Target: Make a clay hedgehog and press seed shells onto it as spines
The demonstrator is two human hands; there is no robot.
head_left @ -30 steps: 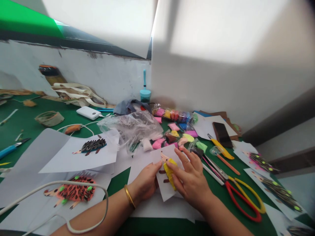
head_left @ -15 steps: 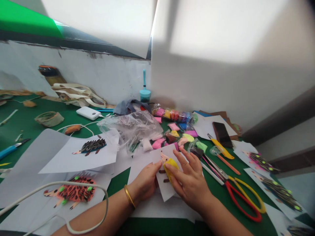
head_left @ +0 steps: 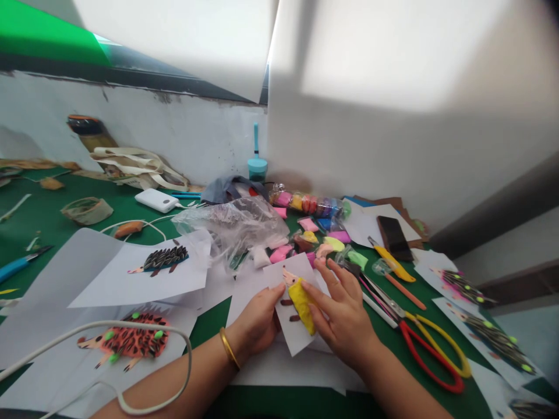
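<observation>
Now right fingers [head_left: 315, 293] on yellow clay [head_left: 301, 301].

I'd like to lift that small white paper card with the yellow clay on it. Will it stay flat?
Probably not: the small white paper card looks thin, so it would likely sag. The yellow clay lump, pressed flat under the right hand, seems soft and may dent, yet probably sticks.
</observation>
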